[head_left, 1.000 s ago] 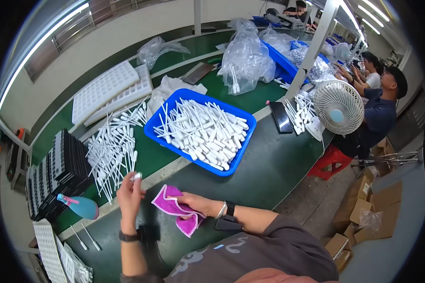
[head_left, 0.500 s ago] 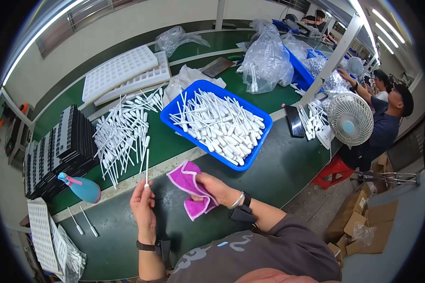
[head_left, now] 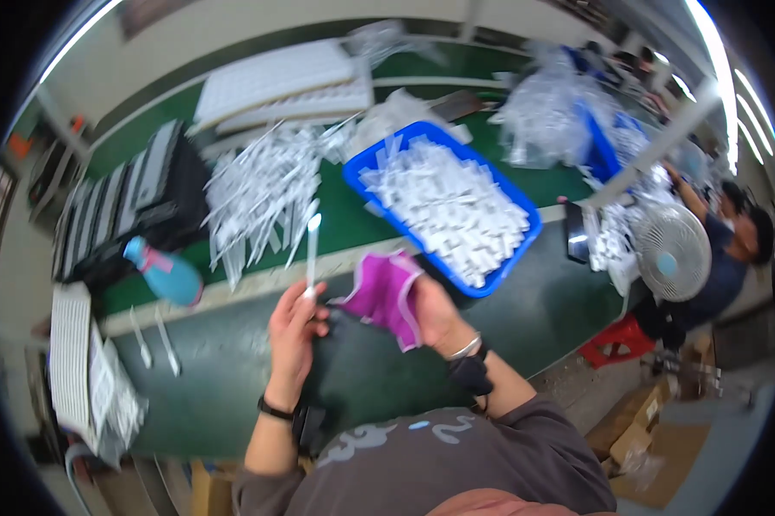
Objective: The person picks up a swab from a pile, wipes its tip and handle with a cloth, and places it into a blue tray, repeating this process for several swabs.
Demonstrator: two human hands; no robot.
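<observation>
Upright in my left hand (head_left: 293, 335) is a white plastic stick (head_left: 312, 249), its lower end pinched between my fingers. My right hand (head_left: 439, 318) is closed on a purple cloth (head_left: 389, 297) with a pale edge. The cloth is just right of the stick and apart from it. Beyond my hands lies a loose pile of similar white sticks (head_left: 263, 189). To the right, a blue tray (head_left: 357, 179) is heaped with more of them. Two single sticks (head_left: 169, 344) rest on the dark green bench at the left. Motion blur softens fine detail.
A teal spray bottle (head_left: 168, 275) stands left, before stacked black trays (head_left: 159, 185). White foam trays (head_left: 276, 82) lie behind the pile. Farther right are clear plastic bags (head_left: 547, 116), a dark phone-like slab (head_left: 576, 232), a fan (head_left: 673, 251) and a seated co-worker (head_left: 719, 249).
The whole view has shifted, so the bench appears farther right. Both hands have moved slightly forward over the bench, still holding the stick and the cloth. The cloth's folds have changed.
</observation>
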